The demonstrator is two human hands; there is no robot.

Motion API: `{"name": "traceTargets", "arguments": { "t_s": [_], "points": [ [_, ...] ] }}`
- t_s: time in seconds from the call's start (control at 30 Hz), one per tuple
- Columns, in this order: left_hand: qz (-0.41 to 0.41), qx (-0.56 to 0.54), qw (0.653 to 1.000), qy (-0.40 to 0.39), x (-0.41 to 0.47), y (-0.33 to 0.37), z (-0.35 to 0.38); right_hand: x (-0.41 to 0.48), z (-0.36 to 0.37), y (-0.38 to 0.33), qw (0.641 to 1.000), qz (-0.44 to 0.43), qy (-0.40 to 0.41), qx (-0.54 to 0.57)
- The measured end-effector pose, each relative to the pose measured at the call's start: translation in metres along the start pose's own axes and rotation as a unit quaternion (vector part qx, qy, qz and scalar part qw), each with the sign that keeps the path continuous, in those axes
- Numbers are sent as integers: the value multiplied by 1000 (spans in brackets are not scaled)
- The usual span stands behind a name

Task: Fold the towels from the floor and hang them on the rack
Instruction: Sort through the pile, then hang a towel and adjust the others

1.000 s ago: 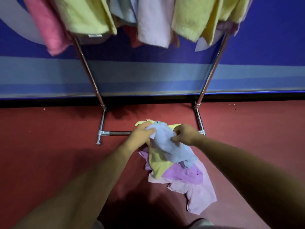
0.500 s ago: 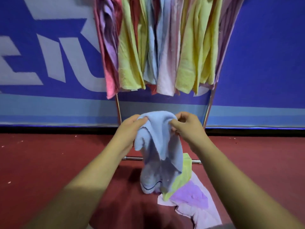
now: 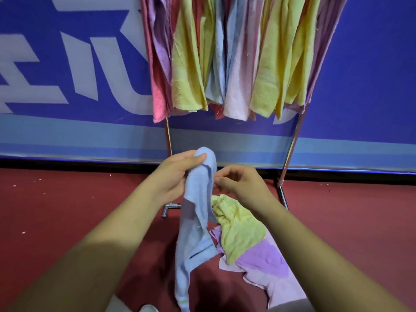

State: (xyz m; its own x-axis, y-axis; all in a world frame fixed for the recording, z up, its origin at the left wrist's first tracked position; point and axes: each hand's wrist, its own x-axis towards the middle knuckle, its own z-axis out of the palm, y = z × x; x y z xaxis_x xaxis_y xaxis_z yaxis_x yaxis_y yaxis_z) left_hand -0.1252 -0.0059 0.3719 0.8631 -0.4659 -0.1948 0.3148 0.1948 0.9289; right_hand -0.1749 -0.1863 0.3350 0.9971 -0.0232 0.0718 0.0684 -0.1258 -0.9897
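Before the rack [image 3: 290, 149], the left hand [image 3: 177, 176] is gripping the top of a hanging blue towel [image 3: 198, 221]. The right hand [image 3: 238, 183] is curling its fingers beside it; a pinch I cannot tell. At the rack's foot other towels [image 3: 238, 230] are lying.

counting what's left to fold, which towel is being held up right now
The light blue towel: the left hand grips its top and it hangs down. The yellow towel, purple towel and pink towel lie heaped on the floor.

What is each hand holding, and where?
The left hand grips the blue towel at its bunched top end. The right hand is curled beside the towel's edge; whether it pinches it cannot be told.
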Motion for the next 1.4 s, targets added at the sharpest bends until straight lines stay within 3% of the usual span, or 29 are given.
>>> {"name": "traceTargets", "arguments": {
  "t_s": [0.27,0.43,0.5,0.57,0.63,0.8,0.87,1.0,1.1,1.13,1.2,1.3,1.4],
  "points": [
    [0,32,998,-45,0,2,-16,6,19,0,999,-25,-13,-29],
    [50,173,984,-13,-3,7,-23,11,21,-7,999,-28,18,28],
    [96,327,940,32,-2,11,-33,15,18,-12,997,-6,54,54],
    [145,493,856,66,-1,13,-46,17,13,-16,997,-12,75,16],
    [163,555,813,72,0,14,-55,19,8,-15,997,-37,66,-32],
    [161,532,827,81,2,19,-63,25,-6,-8,989,-70,39,-125],
    [159,513,838,95,3,21,-67,28,-15,-7,986,-49,-14,-160],
    [146,502,840,145,6,22,-75,33,-30,4,935,25,-129,-331],
    [150,494,832,203,9,22,-81,38,-41,25,858,106,-145,-480],
    [149,490,829,224,9,23,-83,38,-45,30,850,135,-145,-487],
    [134,488,827,246,8,24,-87,36,-53,36,883,167,-126,-420],
    [95,508,830,210,7,24,-89,34,-52,31,951,153,-74,-258],
    [75,503,844,173,6,19,-83,32,-44,18,982,119,-55,-135]
  ]
}}
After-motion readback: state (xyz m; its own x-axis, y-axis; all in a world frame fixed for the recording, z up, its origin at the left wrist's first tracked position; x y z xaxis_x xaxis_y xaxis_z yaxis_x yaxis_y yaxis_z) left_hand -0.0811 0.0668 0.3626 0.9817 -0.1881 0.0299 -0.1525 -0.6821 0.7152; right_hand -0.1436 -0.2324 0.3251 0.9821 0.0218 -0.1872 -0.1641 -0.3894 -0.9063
